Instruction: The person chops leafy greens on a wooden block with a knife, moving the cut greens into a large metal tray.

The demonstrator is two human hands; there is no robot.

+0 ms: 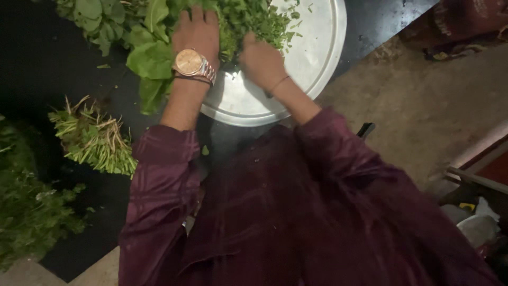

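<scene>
A bundle of cut stems (95, 140) lies on the dark counter (37, 63), its pale root ends pointing up and right. Below it, at the left edge, there is a heap of darker herbs (29, 212). On the right is a rough floor (423, 106), and some pale bags (476, 225) sit in the corner.

Green chopped leaves (254, 21) on a silver round tray (323, 42), black counter (32, 63), maroon sleeve (159, 185).
</scene>
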